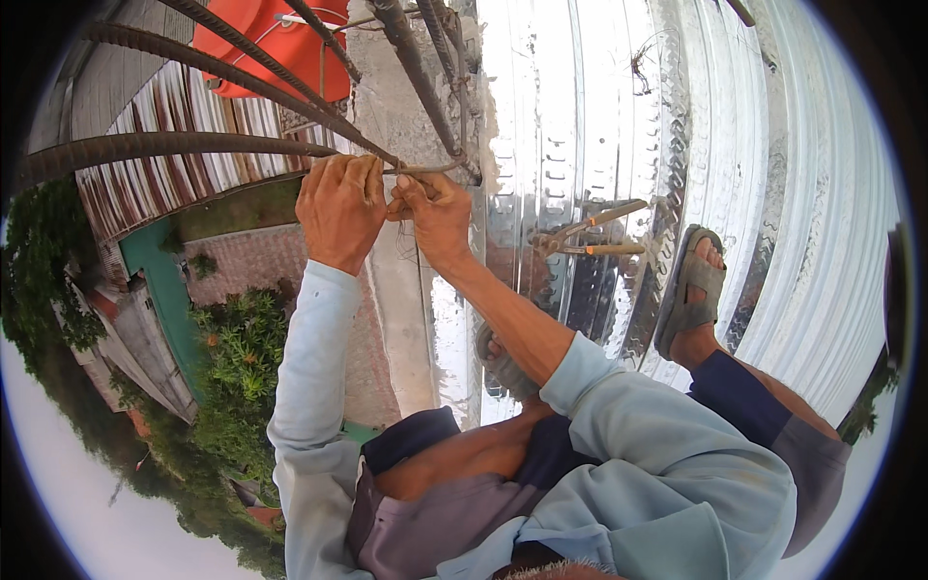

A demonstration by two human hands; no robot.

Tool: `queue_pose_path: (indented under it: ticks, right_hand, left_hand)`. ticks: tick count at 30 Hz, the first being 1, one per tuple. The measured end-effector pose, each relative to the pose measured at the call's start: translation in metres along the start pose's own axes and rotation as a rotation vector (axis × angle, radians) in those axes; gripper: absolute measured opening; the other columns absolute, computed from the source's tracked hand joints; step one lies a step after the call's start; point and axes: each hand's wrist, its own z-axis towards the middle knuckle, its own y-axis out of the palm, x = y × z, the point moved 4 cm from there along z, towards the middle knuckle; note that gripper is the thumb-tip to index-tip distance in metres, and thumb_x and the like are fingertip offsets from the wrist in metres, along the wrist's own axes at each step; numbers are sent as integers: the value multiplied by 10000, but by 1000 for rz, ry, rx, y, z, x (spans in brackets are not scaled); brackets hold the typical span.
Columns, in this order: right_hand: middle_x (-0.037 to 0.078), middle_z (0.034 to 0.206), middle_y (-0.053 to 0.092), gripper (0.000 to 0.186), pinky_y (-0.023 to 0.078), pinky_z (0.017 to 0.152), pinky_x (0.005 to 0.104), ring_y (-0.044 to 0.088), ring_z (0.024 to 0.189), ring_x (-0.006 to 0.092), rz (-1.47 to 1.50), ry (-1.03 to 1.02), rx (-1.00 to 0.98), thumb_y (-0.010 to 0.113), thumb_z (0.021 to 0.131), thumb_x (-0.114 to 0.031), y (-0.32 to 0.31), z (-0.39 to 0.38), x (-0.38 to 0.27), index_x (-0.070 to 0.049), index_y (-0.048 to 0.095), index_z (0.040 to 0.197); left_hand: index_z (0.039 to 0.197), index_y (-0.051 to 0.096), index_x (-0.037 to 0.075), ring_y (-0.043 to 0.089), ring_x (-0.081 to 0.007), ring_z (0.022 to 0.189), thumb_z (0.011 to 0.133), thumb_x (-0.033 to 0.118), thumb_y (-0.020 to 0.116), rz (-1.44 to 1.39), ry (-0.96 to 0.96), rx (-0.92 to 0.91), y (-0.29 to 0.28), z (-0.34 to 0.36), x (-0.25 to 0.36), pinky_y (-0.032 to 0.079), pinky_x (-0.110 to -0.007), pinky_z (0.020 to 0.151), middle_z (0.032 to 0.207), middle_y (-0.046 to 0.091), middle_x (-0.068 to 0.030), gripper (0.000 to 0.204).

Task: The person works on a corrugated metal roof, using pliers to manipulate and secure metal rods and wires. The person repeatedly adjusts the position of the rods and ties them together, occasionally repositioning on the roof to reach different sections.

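Note:
My left hand is closed at the meeting of the ribbed steel bars, fingers curled on a bar. My right hand sits just right of it, thumb and forefinger pinched on thin wire beneath a bent bar that joins the upright rods. Loose strands dangle below the fingers; the exact junction is mostly hidden by both hands. Right of my hands, a pair of cutting pincers with rusty, partly orange handles lies on the shiny metal decking.
A narrow concrete ledge edges the decking, with a drop on the left to pavers, plants and corrugated roofing. A red plastic object is behind the bars. My sandaled feet rest on the decking.

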Motion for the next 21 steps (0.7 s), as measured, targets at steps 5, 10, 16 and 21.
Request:
queue_pose_path:
  ticks: [5, 10, 16, 21]
  right_hand:
    - [122, 950, 703, 200, 624, 754, 335, 704, 825, 187, 124, 90, 24, 707, 970, -110, -6, -11, 9, 43, 657, 1089]
    - [79, 986, 707, 169, 565, 751, 270, 676, 862, 144, 268, 241, 4, 715, 960, -95, -7, -10, 11, 24, 667, 1069]
    - [64, 999, 703, 192, 540, 729, 276, 659, 861, 130, 7, 111, 51, 718, 955, -103, -5, -11, 7, 17, 666, 1096]
    - [119, 974, 714, 212, 594, 724, 325, 678, 843, 166, 183, 198, 116, 680, 969, -78, 8, -24, -3, 58, 649, 1130]
  left_hand:
    - [945, 747, 74, 680, -308, 864, 886, 180, 736, -54, -234, 111, 7, -21, 15, 549, -416, 767, 914, 726, -83, 122]
    - [987, 760, 69, 688, -339, 880, 915, 202, 681, -11, -345, 91, 17, -28, 27, 551, -439, 786, 937, 742, -121, 170]
    - [1033, 780, 80, 706, -345, 941, 939, 268, 656, -8, -469, -2, 11, -25, 35, 546, -457, 813, 983, 761, -126, 244]
    - [995, 777, 97, 699, -391, 870, 907, 215, 653, -48, -508, -221, -4, -8, 24, 542, -482, 768, 964, 742, -169, 193]
